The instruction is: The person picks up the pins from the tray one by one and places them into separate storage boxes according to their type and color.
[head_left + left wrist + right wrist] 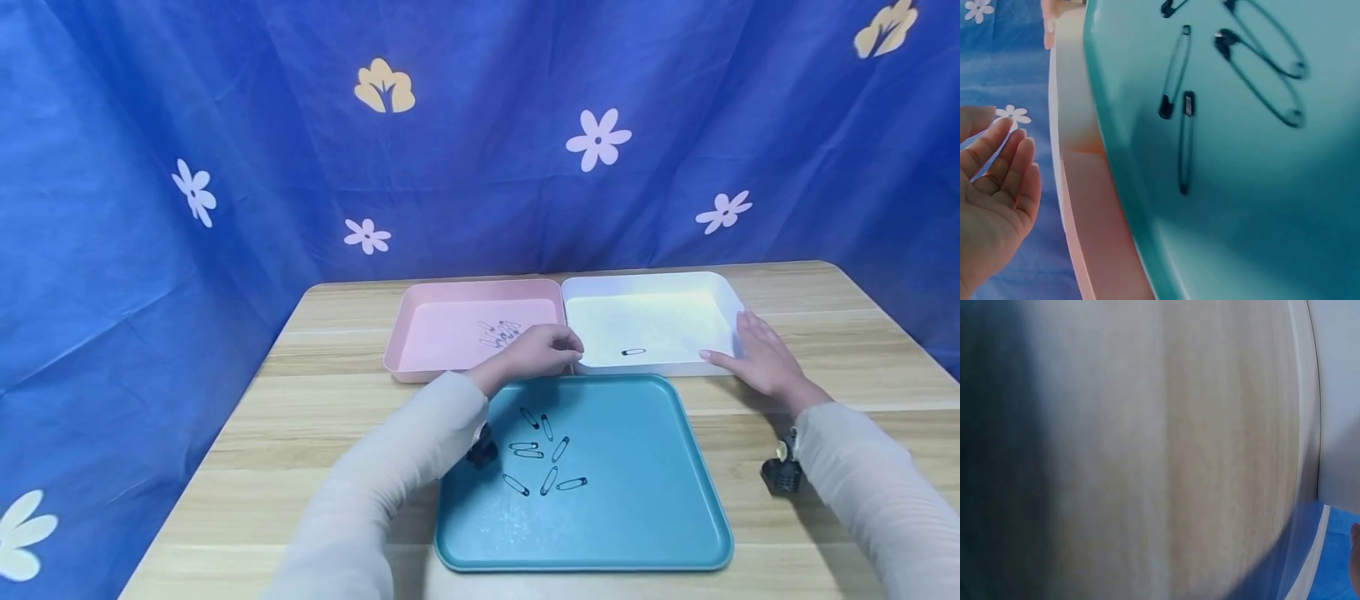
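Neither hand is gripping anything: your left hand [536,352] is hovering with fingers loosely curled and empty over the near rim of the pink tray [420,367], and your right hand [757,357] is lying flat against the white tray's [720,287] right wall. Sorting is looking partly done: a cluster of silver pins [500,332] is sitting in the pink tray, one black pin [633,352] in the white tray, and about seven safety pins [546,454] are waiting on the teal tray [637,533]. All three trays are butting together, so rims are crowding your left hand's path; open table [315,433] is lying left, right and nearer you.
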`<action>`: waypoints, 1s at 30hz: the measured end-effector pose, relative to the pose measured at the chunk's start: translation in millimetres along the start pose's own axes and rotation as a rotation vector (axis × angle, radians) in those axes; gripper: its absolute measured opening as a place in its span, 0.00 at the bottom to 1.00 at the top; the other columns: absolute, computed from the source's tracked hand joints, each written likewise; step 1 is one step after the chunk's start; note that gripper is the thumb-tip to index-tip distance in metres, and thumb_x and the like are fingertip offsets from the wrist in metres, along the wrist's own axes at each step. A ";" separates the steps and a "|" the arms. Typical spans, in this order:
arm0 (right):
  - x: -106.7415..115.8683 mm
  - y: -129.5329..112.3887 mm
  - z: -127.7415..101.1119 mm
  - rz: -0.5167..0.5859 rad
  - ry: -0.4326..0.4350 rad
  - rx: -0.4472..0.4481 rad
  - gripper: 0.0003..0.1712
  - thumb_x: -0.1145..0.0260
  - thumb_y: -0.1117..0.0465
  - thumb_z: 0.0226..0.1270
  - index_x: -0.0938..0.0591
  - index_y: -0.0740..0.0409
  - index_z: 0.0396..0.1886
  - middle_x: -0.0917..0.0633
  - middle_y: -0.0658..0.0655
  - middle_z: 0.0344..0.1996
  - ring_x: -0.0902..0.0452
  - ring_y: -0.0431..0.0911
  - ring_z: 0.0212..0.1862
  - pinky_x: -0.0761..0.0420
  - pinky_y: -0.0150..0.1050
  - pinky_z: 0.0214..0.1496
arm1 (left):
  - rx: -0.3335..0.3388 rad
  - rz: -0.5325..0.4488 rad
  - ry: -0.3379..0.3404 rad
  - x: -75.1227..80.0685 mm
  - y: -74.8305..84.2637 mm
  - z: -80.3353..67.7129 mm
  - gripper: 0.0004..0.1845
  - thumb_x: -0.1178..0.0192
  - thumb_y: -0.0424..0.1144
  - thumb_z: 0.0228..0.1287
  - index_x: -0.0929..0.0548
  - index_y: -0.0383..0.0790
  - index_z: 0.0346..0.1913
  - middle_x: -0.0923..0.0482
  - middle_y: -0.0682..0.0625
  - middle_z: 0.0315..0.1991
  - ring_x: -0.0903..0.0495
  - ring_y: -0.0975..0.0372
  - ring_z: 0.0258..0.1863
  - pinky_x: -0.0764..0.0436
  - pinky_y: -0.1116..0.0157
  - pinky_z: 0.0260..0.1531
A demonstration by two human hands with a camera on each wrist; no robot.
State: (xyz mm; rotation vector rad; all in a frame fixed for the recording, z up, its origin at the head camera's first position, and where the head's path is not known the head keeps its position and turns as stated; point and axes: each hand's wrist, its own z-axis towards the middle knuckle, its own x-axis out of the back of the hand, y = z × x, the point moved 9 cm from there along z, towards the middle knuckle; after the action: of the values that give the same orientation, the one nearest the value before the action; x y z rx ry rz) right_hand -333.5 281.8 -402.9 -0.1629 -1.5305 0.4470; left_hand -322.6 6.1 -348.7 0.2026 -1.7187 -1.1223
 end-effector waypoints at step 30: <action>0.6 0.8 -1.6 0.016 -0.007 -0.008 0.57 0.52 0.35 0.56 0.65 0.77 0.60 0.64 0.75 0.61 0.70 0.64 0.62 0.65 0.56 0.60 | 0.039 0.122 -0.237 -10.1 -50.3 -54.3 0.12 0.39 0.29 0.49 0.22 0.37 0.40 0.23 0.52 0.34 0.25 0.65 0.35 0.27 0.72 0.38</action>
State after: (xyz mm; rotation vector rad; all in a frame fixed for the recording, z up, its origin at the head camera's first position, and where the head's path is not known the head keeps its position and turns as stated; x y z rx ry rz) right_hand -332.1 283.1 -402.8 -0.1800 -1.5389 0.4552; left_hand -291.9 -47.1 -391.3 -0.0127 -1.9355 -1.0566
